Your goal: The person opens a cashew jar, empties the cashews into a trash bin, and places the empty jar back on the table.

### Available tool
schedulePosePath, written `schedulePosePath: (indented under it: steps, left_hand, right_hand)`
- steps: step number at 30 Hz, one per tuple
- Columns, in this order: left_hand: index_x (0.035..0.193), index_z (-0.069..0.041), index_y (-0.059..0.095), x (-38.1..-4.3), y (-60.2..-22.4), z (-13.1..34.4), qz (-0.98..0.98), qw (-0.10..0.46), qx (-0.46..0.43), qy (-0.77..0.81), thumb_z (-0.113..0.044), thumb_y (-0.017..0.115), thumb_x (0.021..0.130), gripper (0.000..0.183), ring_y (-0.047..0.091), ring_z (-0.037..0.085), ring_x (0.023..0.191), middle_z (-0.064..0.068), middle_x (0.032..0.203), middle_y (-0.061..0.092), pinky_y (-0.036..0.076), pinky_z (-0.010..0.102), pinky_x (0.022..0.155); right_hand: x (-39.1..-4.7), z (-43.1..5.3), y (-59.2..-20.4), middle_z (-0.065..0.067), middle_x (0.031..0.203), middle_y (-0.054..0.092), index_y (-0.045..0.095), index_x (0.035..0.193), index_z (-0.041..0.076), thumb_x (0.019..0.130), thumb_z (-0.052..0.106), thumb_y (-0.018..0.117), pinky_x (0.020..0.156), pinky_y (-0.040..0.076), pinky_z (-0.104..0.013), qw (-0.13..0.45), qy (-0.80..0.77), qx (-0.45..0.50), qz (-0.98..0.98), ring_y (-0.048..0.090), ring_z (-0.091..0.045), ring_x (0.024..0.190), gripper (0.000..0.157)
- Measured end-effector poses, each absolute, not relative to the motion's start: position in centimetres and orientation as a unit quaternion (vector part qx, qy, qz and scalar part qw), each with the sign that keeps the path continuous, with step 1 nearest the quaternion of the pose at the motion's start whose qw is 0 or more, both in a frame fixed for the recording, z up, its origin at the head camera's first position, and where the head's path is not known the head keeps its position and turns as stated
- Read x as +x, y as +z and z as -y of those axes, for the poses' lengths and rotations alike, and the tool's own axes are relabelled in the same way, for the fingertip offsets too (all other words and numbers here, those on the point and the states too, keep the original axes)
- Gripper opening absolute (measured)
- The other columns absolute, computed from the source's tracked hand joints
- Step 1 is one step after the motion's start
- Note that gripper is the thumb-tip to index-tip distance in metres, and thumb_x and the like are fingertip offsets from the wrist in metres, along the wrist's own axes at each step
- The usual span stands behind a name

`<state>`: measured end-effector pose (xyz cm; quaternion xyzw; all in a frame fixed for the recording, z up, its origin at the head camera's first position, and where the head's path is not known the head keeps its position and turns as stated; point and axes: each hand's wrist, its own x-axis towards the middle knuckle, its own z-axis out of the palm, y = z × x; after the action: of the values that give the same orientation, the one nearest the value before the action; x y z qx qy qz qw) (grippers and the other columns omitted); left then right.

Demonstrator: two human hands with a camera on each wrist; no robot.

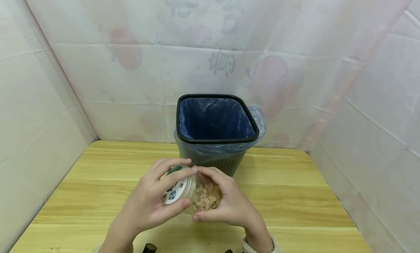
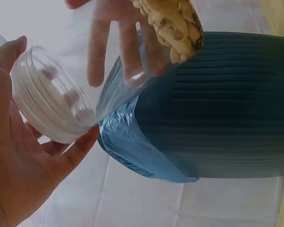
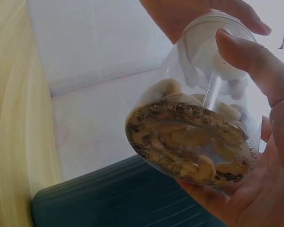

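Observation:
A clear plastic jar [image 3: 199, 137] of cashews [image 1: 206, 198] is tilted in front of the bin, low over the table. My right hand [image 1: 226, 198] holds it round the side, thumb and fingers on opposite walls. With fingers and thumb spread round its edge, my left hand [image 1: 157, 194] grips the round lid [image 1: 177, 189], white with a printed top and a clear inner rim. In the left wrist view the lid [image 2: 52, 94] stands at an angle to the jar's mouth, its lower edge right at the jar wall. The cashews, with dark crumbs, lie toward the jar's bottom.
Just beyond the hands stands a dark ribbed bin [image 1: 226, 162] with a black rim and a blue plastic liner [image 1: 213, 118]. The wooden table [image 1: 288, 194] is bounded by pale printed cloth walls [image 1: 147, 78]. Small dark objects [image 1: 150, 248] show at the near edge.

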<state>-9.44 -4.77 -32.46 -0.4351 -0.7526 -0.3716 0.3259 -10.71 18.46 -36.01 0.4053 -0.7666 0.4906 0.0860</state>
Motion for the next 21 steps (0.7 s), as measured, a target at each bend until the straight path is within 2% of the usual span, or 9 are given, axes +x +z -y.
schedulePosePath:
  steps: [4, 7, 13, 21]
  left_hand:
    - [0.131, -0.016, 0.066, -9.42, -32.56, 4.56, 0.759, 0.338, -0.414, -0.371, -0.043, 0.068, 0.093, 0.046, 0.057, 0.025, 0.115, 0.007, 0.131, 0.061, 0.051, 0.037, 0.085]
    - [0.130, -0.017, 0.066, -9.34, -32.74, 4.49, 0.767, 0.340, -0.395, -0.375, -0.040, 0.072, 0.090, 0.046, 0.057, 0.024, 0.115, 0.006, 0.130, 0.062, 0.050, 0.034, 0.085]
    - [0.130, -0.020, 0.067, -9.09, -33.03, 4.32, 0.788, 0.333, -0.349, -0.382, -0.038, 0.071, 0.091, 0.044, 0.057, 0.022, 0.114, 0.003, 0.131, 0.062, 0.048, 0.028, 0.081]
    - [0.130, -0.022, 0.067, -8.96, -33.18, 4.15, 0.799, 0.331, -0.320, -0.386, -0.035, 0.072, 0.090, 0.042, 0.056, 0.019, 0.117, 0.001, 0.131, 0.062, 0.049, 0.031, 0.083]
  right_hand:
    - [-10.67, -18.37, -36.07, 0.002, 0.141, 0.054, 0.043, 0.149, 0.020, 0.068, 0.026, 0.094, 0.103, 0.049, -0.031, 0.096, 0.485, 0.396, 0.774, 0.056, -0.018, 0.124, 0.097]
    - [-10.61, -18.25, -36.10, 0.004, 0.140, 0.054, 0.043, 0.149, 0.022, 0.068, 0.029, 0.094, 0.103, 0.049, -0.031, 0.101, 0.482, 0.387, 0.779, 0.056, -0.017, 0.124, 0.096]
    - [-10.53, -17.88, -36.02, 0.005, 0.140, 0.055, 0.044, 0.149, 0.022, 0.067, 0.034, 0.094, 0.100, 0.051, -0.035, 0.132, 0.461, 0.384, 0.789, 0.057, -0.019, 0.123, 0.097]
    - [-10.62, -17.71, -36.10, 0.006, 0.140, 0.054, 0.044, 0.149, 0.022, 0.067, 0.035, 0.094, 0.099, 0.052, -0.037, 0.144, 0.452, 0.378, 0.795, 0.055, -0.016, 0.123, 0.097]
